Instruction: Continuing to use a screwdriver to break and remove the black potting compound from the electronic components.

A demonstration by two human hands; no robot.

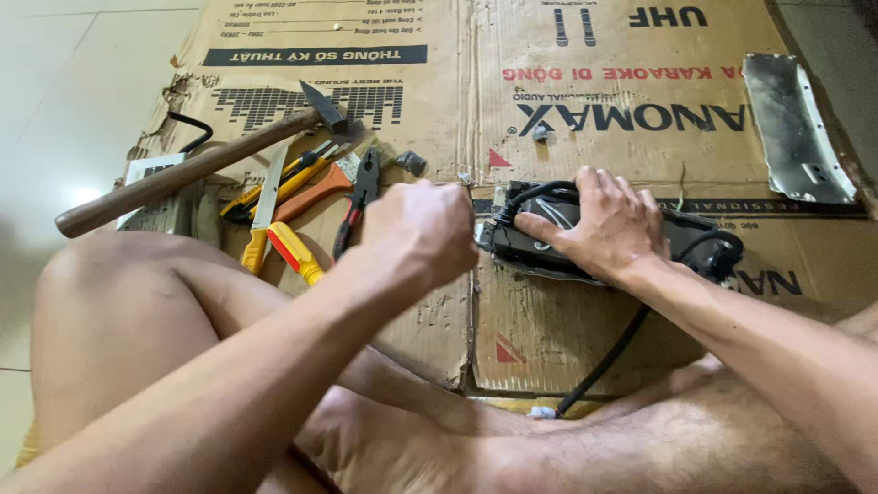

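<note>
Left hand [416,233]: we see it closed in a fist just left of the black device; what it grips we cannot tell.
Right hand [604,224]: fingers spread flat, pressing the black device [549,247].
Black device: lies on flattened cardboard [549,338], its cable [608,357] trailing toward us.
Tools: hammer [197,165], pliers [358,197], utility knife [261,215] to the left.

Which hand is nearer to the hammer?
Left. The left hand is closed just right of the tool pile, below the hammer. The right hand rests farther right, on the black device.
</note>
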